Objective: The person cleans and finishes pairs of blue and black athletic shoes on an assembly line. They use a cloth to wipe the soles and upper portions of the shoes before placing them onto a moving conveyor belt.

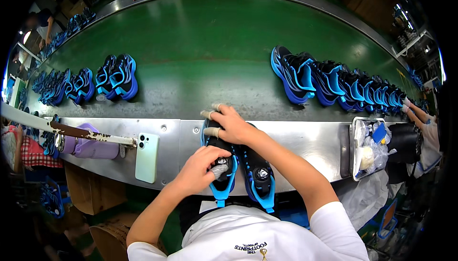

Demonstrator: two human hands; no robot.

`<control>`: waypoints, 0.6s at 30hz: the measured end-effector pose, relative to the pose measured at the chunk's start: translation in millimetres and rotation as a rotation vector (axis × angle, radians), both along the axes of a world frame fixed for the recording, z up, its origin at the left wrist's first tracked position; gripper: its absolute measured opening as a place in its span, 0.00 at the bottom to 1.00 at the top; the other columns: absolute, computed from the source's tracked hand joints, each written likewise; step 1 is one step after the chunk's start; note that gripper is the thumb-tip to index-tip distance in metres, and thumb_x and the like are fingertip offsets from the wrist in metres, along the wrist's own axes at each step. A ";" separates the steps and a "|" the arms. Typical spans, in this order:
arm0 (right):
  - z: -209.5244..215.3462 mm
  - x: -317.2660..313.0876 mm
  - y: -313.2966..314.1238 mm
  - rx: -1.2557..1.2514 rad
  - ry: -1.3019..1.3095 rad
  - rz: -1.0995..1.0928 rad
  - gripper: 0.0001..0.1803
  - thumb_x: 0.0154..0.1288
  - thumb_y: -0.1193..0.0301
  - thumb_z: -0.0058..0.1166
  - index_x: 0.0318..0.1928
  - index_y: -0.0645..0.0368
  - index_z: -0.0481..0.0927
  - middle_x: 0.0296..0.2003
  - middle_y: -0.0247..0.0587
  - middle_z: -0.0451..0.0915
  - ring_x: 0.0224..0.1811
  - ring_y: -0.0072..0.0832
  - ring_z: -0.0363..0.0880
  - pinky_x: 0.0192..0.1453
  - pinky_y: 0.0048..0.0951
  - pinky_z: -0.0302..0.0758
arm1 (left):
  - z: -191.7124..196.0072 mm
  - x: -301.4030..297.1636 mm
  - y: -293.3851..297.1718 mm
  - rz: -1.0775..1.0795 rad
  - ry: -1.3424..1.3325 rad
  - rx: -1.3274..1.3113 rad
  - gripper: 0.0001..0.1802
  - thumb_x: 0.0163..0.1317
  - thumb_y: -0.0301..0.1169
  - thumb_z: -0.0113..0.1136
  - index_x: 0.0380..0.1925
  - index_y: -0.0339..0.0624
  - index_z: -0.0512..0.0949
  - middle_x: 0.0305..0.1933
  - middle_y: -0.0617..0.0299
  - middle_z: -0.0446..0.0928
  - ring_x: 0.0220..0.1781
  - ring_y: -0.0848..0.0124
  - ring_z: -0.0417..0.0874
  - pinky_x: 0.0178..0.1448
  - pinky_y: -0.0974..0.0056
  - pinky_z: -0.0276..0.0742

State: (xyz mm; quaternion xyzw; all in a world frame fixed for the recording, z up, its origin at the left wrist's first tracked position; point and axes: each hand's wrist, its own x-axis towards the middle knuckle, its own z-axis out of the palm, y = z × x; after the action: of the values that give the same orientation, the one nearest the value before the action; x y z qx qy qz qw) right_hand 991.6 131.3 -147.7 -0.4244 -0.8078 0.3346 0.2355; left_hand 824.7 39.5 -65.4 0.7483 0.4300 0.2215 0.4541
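Two black sneakers with bright blue soles and trim lie side by side on the metal table edge, close to my body. My left hand is closed around a small grey wad, perhaps cloth, pressed at the round dial and tongue of the left sneaker. Over that sneaker's toe curls my right hand, steadying it; pale finger covers sit on several fingertips. The right sneaker lies under my right forearm, its dial showing and its toe partly hidden.
A pale green phone and purple cup lie left, below a rusty white pole. Sneaker rows stand on the green belt at left and right. A tray holds plastic bags. Other people work at both sides.
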 end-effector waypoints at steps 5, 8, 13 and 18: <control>1.0 -7.5 -1.5 -0.048 -0.064 0.022 0.28 0.62 0.51 0.56 0.61 0.47 0.74 0.62 0.59 0.62 0.63 0.54 0.62 0.67 0.48 0.62 | -3.7 7.7 1.8 0.118 0.135 0.077 0.22 0.51 0.29 0.67 0.48 0.41 0.76 0.43 0.59 0.73 0.37 0.66 0.74 0.43 0.65 0.72; -2.3 -6.7 -0.9 -0.022 -0.066 0.045 0.28 0.62 0.53 0.57 0.61 0.46 0.74 0.63 0.59 0.62 0.63 0.55 0.62 0.67 0.48 0.62 | -0.2 -3.4 10.4 -0.099 0.061 -0.183 0.23 0.47 0.22 0.62 0.48 0.41 0.75 0.43 0.56 0.71 0.45 0.58 0.76 0.49 0.59 0.74; 5.0 -6.1 2.0 -0.163 -0.080 0.052 0.28 0.62 0.56 0.58 0.63 0.42 0.73 0.65 0.59 0.60 0.67 0.55 0.57 0.70 0.48 0.60 | -4.3 7.2 -1.0 0.118 0.007 0.047 0.22 0.50 0.25 0.64 0.49 0.41 0.76 0.39 0.61 0.73 0.36 0.69 0.73 0.41 0.67 0.71; -0.5 -3.9 1.7 -0.104 -0.082 0.068 0.28 0.61 0.56 0.59 0.62 0.42 0.74 0.65 0.59 0.60 0.67 0.56 0.58 0.70 0.48 0.60 | -11.4 -1.2 4.6 -0.055 -0.068 0.105 0.24 0.50 0.23 0.62 0.51 0.42 0.75 0.39 0.60 0.73 0.34 0.69 0.72 0.40 0.67 0.71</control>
State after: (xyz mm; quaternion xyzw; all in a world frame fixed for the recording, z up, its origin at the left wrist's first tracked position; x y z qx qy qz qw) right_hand 987.7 133.0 -148.2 -0.4215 -0.8122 0.3663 0.1685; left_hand 823.5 44.0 -76.8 0.7747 0.3812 0.2564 0.4344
